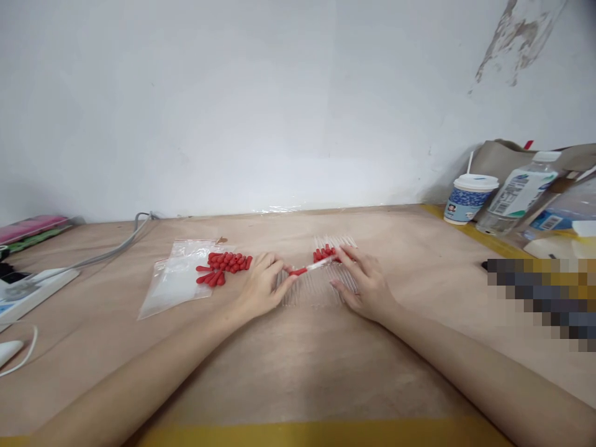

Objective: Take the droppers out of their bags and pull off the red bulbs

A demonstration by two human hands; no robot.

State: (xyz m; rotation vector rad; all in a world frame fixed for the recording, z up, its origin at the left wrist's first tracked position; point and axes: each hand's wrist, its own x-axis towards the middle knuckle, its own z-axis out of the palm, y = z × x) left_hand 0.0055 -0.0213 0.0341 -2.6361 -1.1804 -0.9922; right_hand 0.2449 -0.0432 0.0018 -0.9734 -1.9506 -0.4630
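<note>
A dropper with a clear tube (pixel 320 263) and a red rubber bulb (pixel 299 271) lies slanted between my hands. My left hand (pixel 266 282) pinches the bulb end. At the tube's other end, my right hand (pixel 367 282) has its fingers closed around it, partly hiding it. Below them, clear slender tubes (pixel 310 292) lie side by side on the table. Several red bulbs (pixel 325 253) sit in a row on tubes beside my right fingertips. Left of my left hand is a pile of loose red bulbs (pixel 228 262), resting partly on clear plastic bags (pixel 174 288).
A paper cup with a straw (pixel 469 198) and a plastic bottle (pixel 519 195) stand at the back right. On the left are a white power strip (pixel 46 288), a grey cable (pixel 118 247) and a pink packet (pixel 35 228). The wall (pixel 279 124) rises behind the brown-covered table (pixel 279 372).
</note>
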